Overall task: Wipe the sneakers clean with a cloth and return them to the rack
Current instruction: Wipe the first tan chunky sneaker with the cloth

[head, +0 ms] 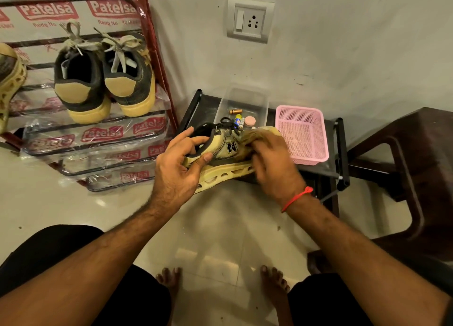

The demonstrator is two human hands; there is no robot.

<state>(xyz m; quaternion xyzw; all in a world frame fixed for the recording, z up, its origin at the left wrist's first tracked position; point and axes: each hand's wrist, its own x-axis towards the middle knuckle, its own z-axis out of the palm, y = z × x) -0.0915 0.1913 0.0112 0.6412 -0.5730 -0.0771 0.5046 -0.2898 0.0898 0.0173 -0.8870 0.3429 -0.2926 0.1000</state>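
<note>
Currently mid-wipe: left hand [179, 165] grips the sneaker [224, 151] at its heel; right hand [272, 161] presses cloth [252, 139] on the toe. Rack [157, 56] return pending, judging by this.

The sneaker [224, 151] at centre is pale yellow with black laces, a black collar and a black letter N on its side. At two o'clock a pink basket [302, 134] shows a fine mesh pattern. At ten o'clock, a dark grey pair [104, 78] has tan heels, yellow soles and off-white laces. The rack [157, 56] frame is red, its clear wrap printed with red logos. A red thread [295, 199] circles the right wrist.
</note>
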